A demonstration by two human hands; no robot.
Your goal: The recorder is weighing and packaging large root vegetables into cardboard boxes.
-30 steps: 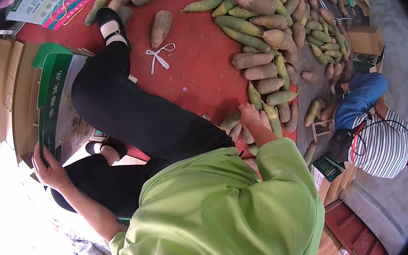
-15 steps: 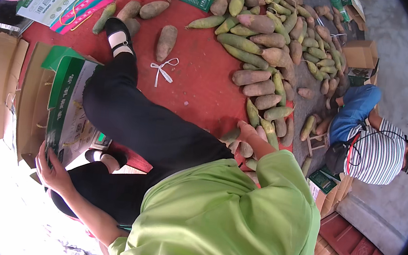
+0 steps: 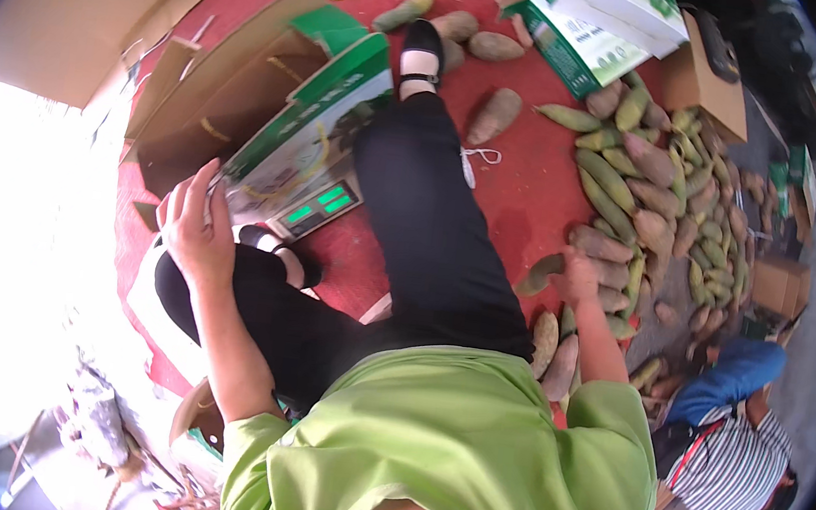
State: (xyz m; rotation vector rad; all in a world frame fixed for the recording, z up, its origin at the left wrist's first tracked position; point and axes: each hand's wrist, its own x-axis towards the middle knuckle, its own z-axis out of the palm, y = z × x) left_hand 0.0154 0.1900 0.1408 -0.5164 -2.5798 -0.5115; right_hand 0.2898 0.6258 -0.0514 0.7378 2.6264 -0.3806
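Left hand [image 3: 191, 230] grips the edge of an open green-and-white carton [image 3: 306, 133]; right hand [image 3: 579, 275], fingers spread, rests on brown-green tubers [image 3: 636, 195] heaped on the red floor [image 3: 525, 198]

**Red floor mat and its load**

We see a red mat [image 3: 517, 182] covering the floor. On its right side a long heap of sweet potatoes [image 3: 651, 197] runs from far to near. A few loose tubers [image 3: 494, 114] lie at the far middle, beside a white string [image 3: 480, 155]. On the left an open green-and-white carton [image 3: 311, 133] rests on the mat, with flat cardboard [image 3: 83, 12] farther left and more printed boxes [image 3: 595, 30] at the far edge.
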